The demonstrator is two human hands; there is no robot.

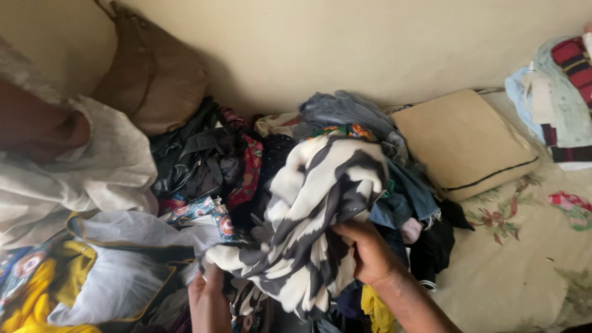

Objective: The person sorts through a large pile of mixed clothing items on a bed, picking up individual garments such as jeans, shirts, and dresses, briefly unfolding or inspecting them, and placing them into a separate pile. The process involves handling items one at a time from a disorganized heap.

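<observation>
both hands, left hand [208, 290] and right hand [369, 253], clutching this black-and-white garment [314, 209]; clothes pile [216, 160] on the bed [524, 259] looks barely touched.

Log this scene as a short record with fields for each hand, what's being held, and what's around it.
left hand: grips lower edge of the black-and-white cloth
right hand: clutches the same cloth's bunched middle
beneath: clothes pile
right of pile: tan cushion on floral sheet
left: white garment, yellow cloth
</observation>
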